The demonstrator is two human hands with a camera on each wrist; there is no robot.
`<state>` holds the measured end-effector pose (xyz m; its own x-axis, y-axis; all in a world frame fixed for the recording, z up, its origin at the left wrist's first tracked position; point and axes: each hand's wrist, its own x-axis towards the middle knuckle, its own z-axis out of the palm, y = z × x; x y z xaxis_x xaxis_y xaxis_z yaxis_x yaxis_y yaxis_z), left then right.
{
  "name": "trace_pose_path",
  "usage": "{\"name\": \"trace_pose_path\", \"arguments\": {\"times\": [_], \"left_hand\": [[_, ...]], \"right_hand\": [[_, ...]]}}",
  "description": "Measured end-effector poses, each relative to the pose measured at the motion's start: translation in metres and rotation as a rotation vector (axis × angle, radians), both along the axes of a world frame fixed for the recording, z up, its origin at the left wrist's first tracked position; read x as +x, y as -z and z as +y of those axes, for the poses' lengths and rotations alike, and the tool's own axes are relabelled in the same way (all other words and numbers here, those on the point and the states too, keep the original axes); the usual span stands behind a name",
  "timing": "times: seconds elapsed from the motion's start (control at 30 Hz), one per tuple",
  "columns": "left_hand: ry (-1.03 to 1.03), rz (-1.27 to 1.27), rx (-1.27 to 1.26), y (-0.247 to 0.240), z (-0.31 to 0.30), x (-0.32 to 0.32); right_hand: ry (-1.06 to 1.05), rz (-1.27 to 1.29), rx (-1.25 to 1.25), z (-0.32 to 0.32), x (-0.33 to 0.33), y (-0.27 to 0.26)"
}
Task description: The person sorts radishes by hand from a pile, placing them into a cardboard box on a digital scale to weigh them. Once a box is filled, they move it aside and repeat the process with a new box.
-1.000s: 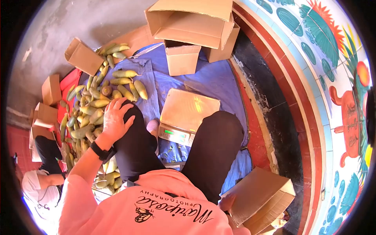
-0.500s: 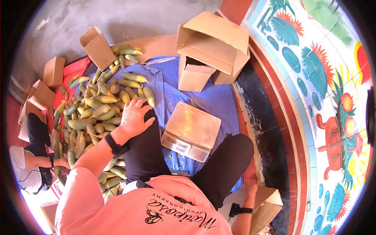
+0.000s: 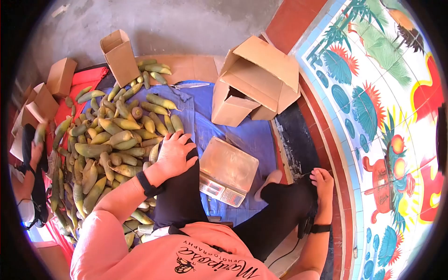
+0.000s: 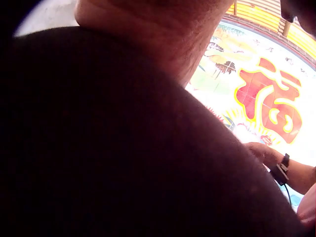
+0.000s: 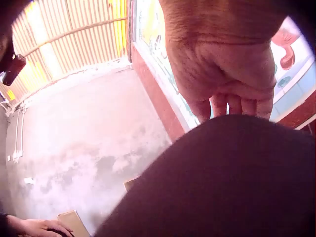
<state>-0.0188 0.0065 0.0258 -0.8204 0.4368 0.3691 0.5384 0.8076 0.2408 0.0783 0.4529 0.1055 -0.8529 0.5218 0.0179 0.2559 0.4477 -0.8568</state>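
Observation:
In the head view my left hand [image 3: 175,155] rests with spread fingers on my left knee, beside a heap of green-yellow gourd-like vegetables [image 3: 125,124]. My right hand [image 3: 322,182] is at my right knee, its fingers loosely bent and nothing seen in them. A flat-topped scale [image 3: 229,163] stands on the blue sheet [image 3: 205,110] between my legs. The left wrist view shows part of my left hand [image 4: 148,29] over the dark trouser leg. In the right wrist view my right hand [image 5: 227,69] hangs over the knee, fingertips hidden behind it.
Open cardboard boxes [image 3: 258,74] stand beyond the scale, and another box [image 3: 119,58] is behind the heap. At the far left a second person's hand [image 3: 36,154] is by a vegetable [image 3: 40,134]. A painted tile wall [image 3: 343,93] runs along the right.
My right hand has come up from beside the box at the lower right to my right knee. My left hand has stayed on the left knee. The head view has shifted.

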Motion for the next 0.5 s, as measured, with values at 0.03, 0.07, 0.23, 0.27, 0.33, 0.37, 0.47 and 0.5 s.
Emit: {"name": "trace_pose_path", "arguments": {"times": [0.03, 0.07, 0.23, 0.27, 0.33, 0.37, 0.47, 0.5], "left_hand": [[0.0, 0.002, 0.001, 0.0, -0.001, 0.0], [-0.003, 0.0, 0.011, 0.0, -0.001, 0.001], [-0.046, -0.028, -0.005, -0.008, -0.007, 0.005], [-0.058, -0.038, -0.017, -0.01, -0.007, 0.006], [-0.078, -0.062, -0.024, -0.012, -0.008, 0.007], [-0.092, -0.069, -0.036, -0.012, -0.009, 0.008], [-0.115, -0.087, -0.032, -0.015, -0.009, 0.008], [-0.128, -0.094, -0.05, -0.016, -0.009, 0.009]], "right_hand": [[-0.006, 0.002, 0.004, 0.0, -0.012, -0.001], [-0.025, -0.021, -0.017, 0.0, -0.026, 0.0], [-0.096, -0.104, -0.076, 0.02, -0.114, 0.029], [-0.106, -0.115, -0.079, 0.03, -0.137, 0.039], [-0.106, -0.106, -0.075, 0.035, -0.181, 0.048], [-0.088, -0.095, -0.066, 0.036, -0.203, 0.053], [-0.088, -0.078, -0.075, 0.049, -0.269, 0.072], [-0.077, -0.075, -0.046, 0.053, -0.291, 0.078]]}}
